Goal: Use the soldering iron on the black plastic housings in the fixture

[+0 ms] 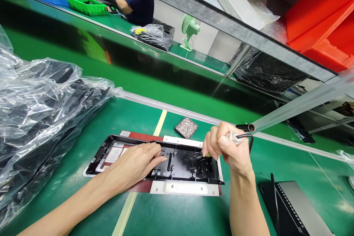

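A long black plastic housing [182, 166] lies inner side up on a brown fixture board with white side strips [184, 188]. My left hand [142, 158] rests across its middle, with bent fingers pressed to the far rim and thumb stretched inside; the fingertips are partly hidden. Over the right end of the housing, my right hand [229, 145] is closed round a corded soldering iron [208, 154]. Its thin tip points down and left into the housing, and a black cable leaves its top near my thumb. Whether the tip touches the plastic, I cannot tell.
A small tray of speckled granules [186, 127] sits behind the housing. Plastic-wrapped black parts [49, 118] are piled at left. A grey-black box with a cable [295, 206] stands right, below a slanting metal post [301, 99]. Across the bench, a person [139, 5] works.
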